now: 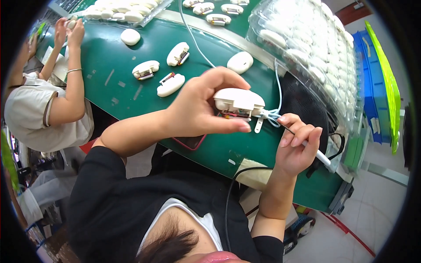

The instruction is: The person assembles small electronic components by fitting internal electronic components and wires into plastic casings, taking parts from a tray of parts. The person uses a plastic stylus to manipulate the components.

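Observation:
My left hand (197,101) is closed round a white rounded plastic device (239,98), thumb below and fingers above. The side of its housing gapes, and small electronic parts with coloured wires show inside. A pale blue cable (272,115), gathered in a bundle, lies at the device's right end, with a small white tab (258,125) hanging beside it. In my right hand (298,144) is a slim tool with a white handle (322,158) and a thin dark shaft. Its tip points toward the cable bundle; whether they touch, I cannot tell.
Several similar white devices, some opened (179,54), lie on the green table (105,57). Clear trays of white housings (307,48) stack up at the right, near a black mesh bag (302,101) and blue bins (372,87). Another person (48,109) works at the left.

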Tool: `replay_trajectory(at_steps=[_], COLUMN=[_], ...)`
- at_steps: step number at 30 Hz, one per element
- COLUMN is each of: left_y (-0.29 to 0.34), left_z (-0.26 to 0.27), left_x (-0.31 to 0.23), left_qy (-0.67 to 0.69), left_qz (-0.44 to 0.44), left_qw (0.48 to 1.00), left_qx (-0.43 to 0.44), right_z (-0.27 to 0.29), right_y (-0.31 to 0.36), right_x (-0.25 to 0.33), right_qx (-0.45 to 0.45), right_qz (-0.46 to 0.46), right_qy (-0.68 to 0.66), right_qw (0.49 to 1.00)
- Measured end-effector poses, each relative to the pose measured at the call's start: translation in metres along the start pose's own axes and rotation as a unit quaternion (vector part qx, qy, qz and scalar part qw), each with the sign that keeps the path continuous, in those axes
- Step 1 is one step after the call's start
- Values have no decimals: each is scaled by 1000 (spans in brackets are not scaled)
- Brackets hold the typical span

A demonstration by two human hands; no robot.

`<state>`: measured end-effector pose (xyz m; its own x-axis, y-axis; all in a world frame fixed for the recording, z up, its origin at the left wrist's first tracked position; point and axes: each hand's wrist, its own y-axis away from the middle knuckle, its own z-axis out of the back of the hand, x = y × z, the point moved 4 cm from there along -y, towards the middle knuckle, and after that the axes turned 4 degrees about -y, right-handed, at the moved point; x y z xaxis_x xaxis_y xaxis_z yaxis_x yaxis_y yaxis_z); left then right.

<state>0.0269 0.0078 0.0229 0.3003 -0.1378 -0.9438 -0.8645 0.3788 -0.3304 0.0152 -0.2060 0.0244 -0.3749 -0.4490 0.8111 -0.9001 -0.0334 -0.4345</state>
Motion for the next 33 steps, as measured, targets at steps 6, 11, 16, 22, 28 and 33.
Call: replay_trajectory(at_steps=[6,11,16,22,28,33], left_y=[-1,-7,-20,-2,49,52], left_z=[106,182,170,158,89,79], left_x=[-24,20,40,7,-20,2], left_qy=[-252,-540,-704,-697,-617,-648], left_qz=[-76,55,76,33,67,113], left_qw=[923,800,687,694,780,751], left_qx=[-280,-255,-164,-180,-83,-63], right_z=[2,-11,-8,-11,-15,-24], right_y=[4,1,0,1,2,3], right_x=[1,1,0,-1,4,4], right_qx=[18,46,12,25,42,66], right_qz=[-35,-19,-14,-7,2,6], right_qy=[-9,1,5,25,35,69], right_qw=[999,999,1000,999,999,995])
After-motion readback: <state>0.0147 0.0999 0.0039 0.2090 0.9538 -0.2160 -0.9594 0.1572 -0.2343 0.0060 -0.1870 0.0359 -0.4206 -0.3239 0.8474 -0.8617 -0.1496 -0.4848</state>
